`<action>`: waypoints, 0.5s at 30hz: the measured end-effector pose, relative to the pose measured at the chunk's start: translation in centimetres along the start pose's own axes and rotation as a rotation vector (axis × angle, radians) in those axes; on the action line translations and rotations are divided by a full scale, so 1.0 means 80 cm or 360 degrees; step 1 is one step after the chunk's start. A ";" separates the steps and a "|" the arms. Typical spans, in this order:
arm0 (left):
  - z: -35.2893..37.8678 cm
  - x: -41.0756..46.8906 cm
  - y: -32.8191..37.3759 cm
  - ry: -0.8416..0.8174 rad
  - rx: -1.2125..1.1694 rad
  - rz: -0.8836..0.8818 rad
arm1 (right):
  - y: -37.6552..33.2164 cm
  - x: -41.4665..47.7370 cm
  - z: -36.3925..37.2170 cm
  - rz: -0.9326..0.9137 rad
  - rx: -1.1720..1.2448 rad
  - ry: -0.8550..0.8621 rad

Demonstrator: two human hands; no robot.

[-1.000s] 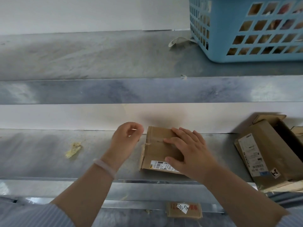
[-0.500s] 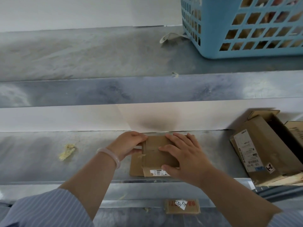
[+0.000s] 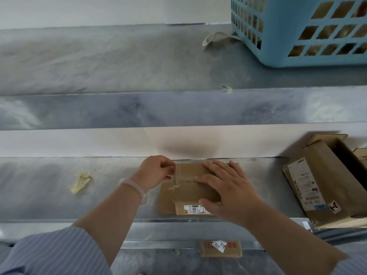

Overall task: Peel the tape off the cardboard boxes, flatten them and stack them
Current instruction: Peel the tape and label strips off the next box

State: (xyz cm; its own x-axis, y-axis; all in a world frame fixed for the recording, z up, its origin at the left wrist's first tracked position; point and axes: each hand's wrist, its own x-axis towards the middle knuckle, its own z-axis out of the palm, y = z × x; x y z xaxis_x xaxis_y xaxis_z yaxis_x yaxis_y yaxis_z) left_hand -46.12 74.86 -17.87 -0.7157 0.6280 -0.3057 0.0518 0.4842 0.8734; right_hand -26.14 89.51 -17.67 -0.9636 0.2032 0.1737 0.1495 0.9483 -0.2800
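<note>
A small brown cardboard box [image 3: 186, 192] with a barcode label lies flat on the grey metal shelf [image 3: 49, 195], in front of me. A strip of clear tape crosses its top. My left hand [image 3: 155, 172] pinches the box's upper left edge, where the tape ends. My right hand [image 3: 226, 188] lies flat on top of the box with fingers spread, pressing it down. A side flap of the box sticks out to the left on the shelf.
A larger open cardboard box [image 3: 327, 183] with a white label lies on its side at the right. A blue plastic basket [image 3: 297, 30] stands on the upper shelf. Crumpled tape scraps [image 3: 80, 182] lie at the left. A labelled cardboard piece [image 3: 220, 248] sits below.
My left hand moved in from beside the box and took hold of its upper left edge. The box's left flap has folded out onto the shelf. My right hand stayed pressing on top.
</note>
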 end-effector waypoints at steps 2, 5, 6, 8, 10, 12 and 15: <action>0.007 0.001 -0.006 0.0084 0.0105 0.0086 | 0.001 0.000 0.002 0.0007 -0.0013 -0.0003; 0.013 -0.001 -0.013 0.0182 0.0280 0.0245 | 0.001 -0.001 0.004 0.0002 -0.0033 0.0020; 0.014 -0.002 -0.014 0.0205 0.0373 0.0317 | 0.002 -0.001 0.005 0.0000 -0.0035 0.0026; 0.012 -0.002 -0.015 0.0230 0.0598 0.0494 | 0.003 -0.001 0.005 0.0003 -0.0027 0.0031; 0.011 -0.003 -0.014 0.0243 0.0706 0.0617 | 0.003 0.000 0.005 0.0005 -0.0014 0.0030; 0.010 -0.002 -0.015 0.0248 0.0757 0.0682 | 0.003 0.001 0.005 0.0006 -0.0009 0.0028; 0.009 0.001 -0.015 0.0239 0.0904 0.0808 | 0.003 0.001 0.005 0.0014 -0.0002 0.0027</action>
State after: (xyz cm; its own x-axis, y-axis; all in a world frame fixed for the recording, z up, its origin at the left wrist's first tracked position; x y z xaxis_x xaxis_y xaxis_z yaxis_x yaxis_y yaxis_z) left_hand -45.76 74.76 -19.17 -0.5933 0.7869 0.1699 0.7188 0.4228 0.5519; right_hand -26.24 89.69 -18.10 -0.9584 0.2155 0.1874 0.1581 0.9468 -0.2804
